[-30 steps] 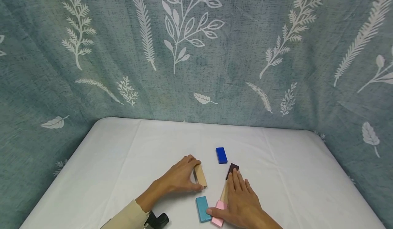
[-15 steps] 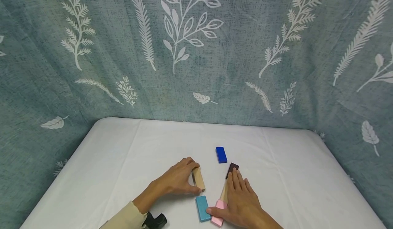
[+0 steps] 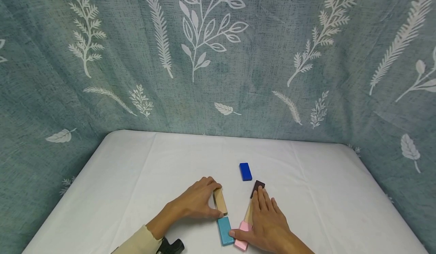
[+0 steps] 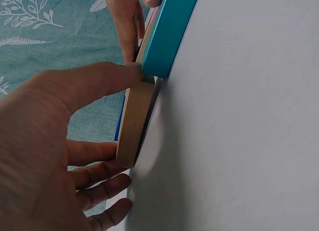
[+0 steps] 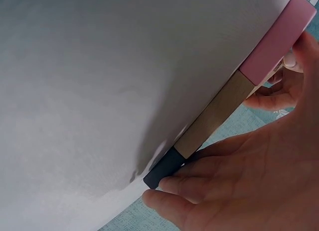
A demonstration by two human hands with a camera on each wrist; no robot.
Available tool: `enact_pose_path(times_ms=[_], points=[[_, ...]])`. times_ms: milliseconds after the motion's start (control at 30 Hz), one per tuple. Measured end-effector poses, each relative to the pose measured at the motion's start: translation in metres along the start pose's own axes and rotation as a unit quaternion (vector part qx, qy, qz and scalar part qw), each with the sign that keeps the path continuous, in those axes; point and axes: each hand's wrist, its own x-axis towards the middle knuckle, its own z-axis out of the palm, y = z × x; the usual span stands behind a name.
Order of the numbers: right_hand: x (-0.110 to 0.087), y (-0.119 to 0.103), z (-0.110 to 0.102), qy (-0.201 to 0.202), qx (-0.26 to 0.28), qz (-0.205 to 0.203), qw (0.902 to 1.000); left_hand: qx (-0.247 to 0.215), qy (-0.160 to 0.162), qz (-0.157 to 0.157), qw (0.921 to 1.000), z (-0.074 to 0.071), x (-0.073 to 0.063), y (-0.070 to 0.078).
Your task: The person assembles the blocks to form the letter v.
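Observation:
In the head view my left hand (image 3: 195,201) pinches a plain wooden block (image 3: 220,201) by its two ends, thumb at the near end. That near end meets the far end of a teal block (image 3: 225,231); the left wrist view has the wooden block (image 4: 134,124) touching or almost touching the teal block (image 4: 172,34). With straight fingers my right hand (image 3: 271,224) lies along a row of a pink block (image 3: 244,226), a second wooden block (image 5: 215,114) and a dark block (image 3: 257,187). Its thumb reaches over the pink block to the teal block's edge.
A blue block (image 3: 245,172) lies farther back on the white-covered table (image 3: 177,151), beyond the dark block. Patterned green-blue cloth (image 3: 255,106) hangs behind and at both sides. A black object (image 3: 172,245) is by the left sleeve, at the front.
My left hand has drawn the wooden block nearer and slightly left, closing the gap to the teal block. The right hand and the other blocks have stayed put.

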Motion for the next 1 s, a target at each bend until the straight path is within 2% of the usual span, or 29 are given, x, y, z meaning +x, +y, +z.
enact_pose_path(times_ms=[1000], points=[[-0.0016, 0.0011, -0.0005, 0.003, 0.007, -0.011, 0.9999, -0.011, -0.006, 0.004, 0.9999, -0.0005, -0.0087, -0.0001]])
